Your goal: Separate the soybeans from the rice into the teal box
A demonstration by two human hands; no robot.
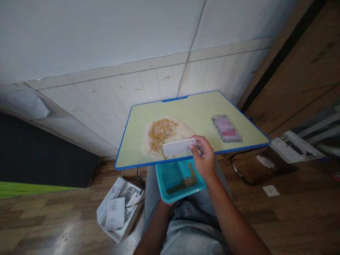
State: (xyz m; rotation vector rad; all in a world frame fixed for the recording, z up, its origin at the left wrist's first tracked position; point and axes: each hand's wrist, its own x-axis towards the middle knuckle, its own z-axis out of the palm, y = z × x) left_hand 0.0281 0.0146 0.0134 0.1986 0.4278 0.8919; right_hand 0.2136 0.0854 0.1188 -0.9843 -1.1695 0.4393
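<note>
My right hand grips a flat white scraper by its right end, held upright near the table's front edge. Just beyond the scraper lies a pile of gold beads mixed into white rice-like grains. A turquoise plastic basin sits over my lap, below that edge. Some beads rest along its bottom and right side. My left hand supports the basin from beneath; its fingers are mostly hidden under it.
The light green folding table has a blue rim and stands by a white panelled wall. A pixelated flat item lies on its right side. On the floor at left is an open white box with papers and cables. Cardboard stands at right.
</note>
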